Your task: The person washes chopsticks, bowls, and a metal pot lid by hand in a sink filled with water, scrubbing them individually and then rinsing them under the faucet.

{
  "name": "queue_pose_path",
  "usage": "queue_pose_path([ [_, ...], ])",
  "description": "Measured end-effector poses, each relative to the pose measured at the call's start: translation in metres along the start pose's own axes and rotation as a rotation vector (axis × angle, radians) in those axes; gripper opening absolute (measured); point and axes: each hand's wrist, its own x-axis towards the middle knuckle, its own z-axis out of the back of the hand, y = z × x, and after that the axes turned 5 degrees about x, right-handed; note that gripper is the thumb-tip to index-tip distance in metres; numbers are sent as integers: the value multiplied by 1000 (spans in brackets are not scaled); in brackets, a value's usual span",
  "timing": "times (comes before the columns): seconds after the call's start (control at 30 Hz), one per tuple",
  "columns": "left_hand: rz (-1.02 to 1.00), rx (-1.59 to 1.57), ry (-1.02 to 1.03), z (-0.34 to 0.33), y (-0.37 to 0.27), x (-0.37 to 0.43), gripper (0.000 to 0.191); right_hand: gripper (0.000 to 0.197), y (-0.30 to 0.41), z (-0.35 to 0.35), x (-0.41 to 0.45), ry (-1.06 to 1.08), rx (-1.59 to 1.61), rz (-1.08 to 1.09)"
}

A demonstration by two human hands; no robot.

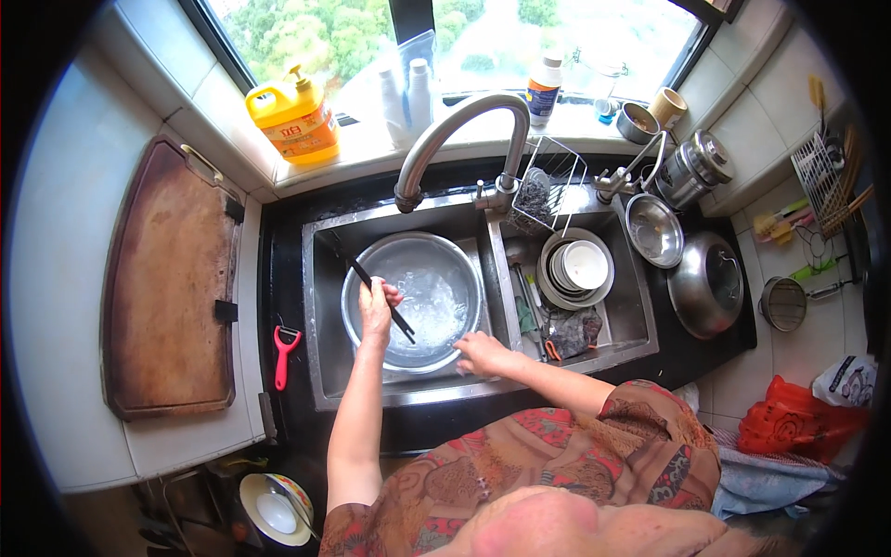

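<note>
My left hand grips a pair of black chopsticks, slanted across a round metal basin in the left sink bowl. Clear water with bubbles or ripples lies in the basin. My right hand is at the basin's lower right rim, its fingers loosely bent and apart, with nothing seen in them. Whether its fingertips touch the rim I cannot tell. Above the basin arches the steel faucet; no stream shows from its spout.
The right sink bowl holds stacked white bowls, a dark cloth and utensils. A wire rack hangs behind them. A red peeler lies left of the sink. At right stand a metal bowl and a domed lid.
</note>
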Motion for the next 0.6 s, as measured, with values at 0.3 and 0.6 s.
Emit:
queue_pose_path([
  [0.3, -83, 11, 46, -26, -9, 5, 30, 40, -13, 134, 137, -854, 160, -14],
  [0.6, -109, 160, -98, -39, -10, 7, 48, 39, 2, 162, 161, -1129, 125, -220],
])
